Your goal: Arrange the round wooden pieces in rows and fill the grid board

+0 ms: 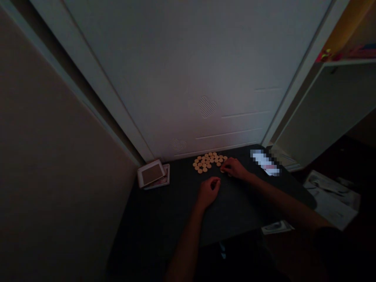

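Several round, flat, pale wooden discs (205, 160) lie close together in a loose cluster on the dark table (176, 211). At the cluster's right side, my right hand (235, 168) is closed, its fingertips on a disc (222, 170) at the table surface. Another disc shows partly beneath that hand. My left hand (209, 191) rests on the table nearer to me, below the cluster. Its fingers are curled and the thumb meets the fingertips; whether anything small is between them is hidden.
Two stacked shallow boxes or trays (152, 174) sit at the table's back left corner. A bright, blurred-out sheet or phone-like object (264, 161) lies at the back right. A white panel with heart patterns (188, 78) stands behind the table. Boxes (331, 197) are on the floor at right.
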Demonstrator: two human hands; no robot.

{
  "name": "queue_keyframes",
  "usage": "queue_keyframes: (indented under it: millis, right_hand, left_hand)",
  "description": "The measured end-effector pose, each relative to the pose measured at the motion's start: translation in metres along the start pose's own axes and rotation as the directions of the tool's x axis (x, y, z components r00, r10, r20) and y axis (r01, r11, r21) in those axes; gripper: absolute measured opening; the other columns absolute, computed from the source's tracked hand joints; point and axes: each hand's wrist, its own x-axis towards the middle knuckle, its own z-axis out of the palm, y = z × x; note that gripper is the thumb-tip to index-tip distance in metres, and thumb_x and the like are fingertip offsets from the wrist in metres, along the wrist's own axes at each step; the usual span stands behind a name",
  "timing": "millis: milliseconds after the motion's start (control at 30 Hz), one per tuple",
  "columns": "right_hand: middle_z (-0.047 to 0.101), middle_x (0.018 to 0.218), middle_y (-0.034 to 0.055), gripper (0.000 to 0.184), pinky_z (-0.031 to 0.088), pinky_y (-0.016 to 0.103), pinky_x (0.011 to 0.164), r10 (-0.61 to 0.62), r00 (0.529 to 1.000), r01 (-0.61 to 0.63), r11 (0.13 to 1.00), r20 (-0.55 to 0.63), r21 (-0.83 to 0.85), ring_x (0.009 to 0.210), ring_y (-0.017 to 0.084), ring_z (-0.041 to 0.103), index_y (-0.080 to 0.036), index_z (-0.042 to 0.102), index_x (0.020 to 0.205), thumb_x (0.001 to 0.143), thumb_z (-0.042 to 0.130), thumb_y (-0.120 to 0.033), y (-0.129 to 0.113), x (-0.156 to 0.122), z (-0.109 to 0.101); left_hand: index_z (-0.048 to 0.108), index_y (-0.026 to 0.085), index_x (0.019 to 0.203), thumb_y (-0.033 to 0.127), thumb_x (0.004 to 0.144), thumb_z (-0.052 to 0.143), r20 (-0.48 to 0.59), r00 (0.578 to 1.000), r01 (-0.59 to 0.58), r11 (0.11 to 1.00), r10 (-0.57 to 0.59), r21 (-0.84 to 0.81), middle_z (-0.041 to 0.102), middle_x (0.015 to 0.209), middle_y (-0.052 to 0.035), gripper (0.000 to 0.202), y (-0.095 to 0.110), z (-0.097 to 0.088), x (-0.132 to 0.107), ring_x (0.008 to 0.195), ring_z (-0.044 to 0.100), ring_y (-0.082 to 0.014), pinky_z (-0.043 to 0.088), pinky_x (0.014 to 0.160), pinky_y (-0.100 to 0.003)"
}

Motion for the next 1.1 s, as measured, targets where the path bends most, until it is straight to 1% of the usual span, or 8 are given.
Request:
queue_keyframes:
  millis: [100, 267, 333, 400, 467, 733, 933, 1100]
  right_hand:
    - [0.078, 0.092, 0.0016, 0.016, 0.051, 0.033, 0.087, -0.003, 1.000, 0.003, 1.000, -0.023, -0.007, 0.093, 0.023, 0.070, -0.026, 0.078, 0.085, 0.091, 0.065, -0.033, -0.001, 0.000, -0.005]
    - [0.077, 0.107, 0.0050, 0.024, 0.049, 0.040, 0.097, -0.042, 0.999, 0.042, 0.999, -0.028, -0.008, 0.104, 0.024, 0.067, -0.026, 0.077, 0.103, 0.098, 0.056, -0.036, -0.007, -0.010, -0.015]
    - [0.072, 0.123, 0.0066, 0.025, 0.044, 0.046, 0.104, -0.101, 0.995, 0.101, 0.995, -0.004, -0.024, 0.118, 0.027, 0.062, -0.028, 0.075, 0.112, 0.095, 0.060, -0.040, -0.010, -0.020, -0.015]
    - [0.063, 0.138, 0.0081, 0.035, 0.039, 0.054, 0.109, -0.138, 0.990, 0.139, 0.988, 0.014, -0.066, 0.131, 0.032, 0.053, -0.029, 0.072, 0.120, 0.090, 0.066, -0.047, -0.011, -0.030, -0.013]
    - [0.057, 0.145, 0.0094, 0.045, 0.035, 0.059, 0.111, -0.145, 0.989, 0.146, 0.984, 0.021, -0.100, 0.137, 0.036, 0.046, -0.030, 0.069, 0.125, 0.086, 0.070, -0.052, -0.010, -0.039, -0.010]
    - [0.052, 0.149, 0.0116, 0.051, 0.035, 0.061, 0.111, -0.158, 0.987, 0.159, 0.980, 0.019, -0.124, 0.140, 0.037, 0.043, -0.028, 0.065, 0.131, 0.088, 0.066, -0.056, -0.003, -0.052, -0.011]
    - [0.050, 0.150, 0.0119, 0.064, 0.038, 0.057, 0.113, -0.090, 0.991, 0.082, 0.993, -0.103, -0.084, 0.139, 0.035, 0.045, -0.027, 0.049, 0.146, 0.090, 0.063, -0.055, 0.005, -0.061, -0.013]
    - [0.049, 0.151, 0.0118, 0.068, 0.037, 0.059, 0.113, -0.077, 0.995, 0.072, 0.994, -0.061, -0.086, 0.140, 0.035, 0.044, -0.028, 0.044, 0.149, 0.090, 0.063, -0.057, 0.017, -0.074, -0.011]
  left_hand:
    - [0.072, 0.024, 0.107, 0.034, 0.093, 0.058, 0.013, 1.000, -0.005, 1.000, 0.005, 0.001, 0.078, 0.098, -0.0039, 0.022, 0.000, -0.001, 0.000, 0.083, 0.072, -0.0181, 0.056, 0.080, -0.031]
    - [0.071, 0.024, 0.108, 0.035, 0.093, 0.058, 0.027, 1.000, 0.007, 1.000, -0.007, -0.005, 0.078, 0.097, -0.0036, 0.023, -0.001, -0.002, 0.001, 0.083, 0.072, -0.0182, 0.056, 0.079, -0.031]
    - [0.071, 0.024, 0.107, 0.035, 0.093, 0.057, 0.027, 1.000, -0.001, 1.000, 0.001, -0.003, 0.078, 0.096, -0.0035, 0.023, -0.001, -0.001, 0.001, 0.083, 0.072, -0.0184, 0.056, 0.078, -0.031]
    - [0.071, 0.024, 0.107, 0.035, 0.094, 0.056, 0.030, 0.999, -0.017, 1.000, 0.017, 0.001, 0.078, 0.097, -0.0035, 0.023, -0.002, -0.001, 0.001, 0.083, 0.072, -0.0185, 0.056, 0.078, -0.031]
    - [0.071, 0.024, 0.107, 0.036, 0.095, 0.055, 0.030, 0.999, -0.030, 0.999, 0.030, 0.012, 0.078, 0.098, -0.0037, 0.024, -0.002, -0.001, 0.001, 0.084, 0.072, -0.0186, 0.055, 0.079, -0.031]
    - [0.070, 0.023, 0.109, 0.037, 0.096, 0.054, 0.032, 0.999, -0.013, 0.999, 0.012, 0.042, 0.078, 0.099, -0.0033, 0.025, -0.003, 0.000, 0.001, 0.087, 0.072, -0.0177, 0.055, 0.078, -0.029]
    - [0.071, 0.022, 0.108, 0.037, 0.095, 0.055, 0.015, 1.000, 0.000, 0.999, 0.000, 0.052, 0.078, 0.099, -0.0039, 0.025, 0.000, 0.000, 0.000, 0.086, 0.072, -0.0173, 0.055, 0.076, -0.027]
    - [0.071, 0.022, 0.106, 0.038, 0.096, 0.054, -0.006, 1.000, 0.014, 0.997, -0.014, 0.077, 0.078, 0.093, -0.0036, 0.026, 0.003, -0.001, 0.001, 0.083, 0.072, -0.0171, 0.055, 0.075, -0.027]
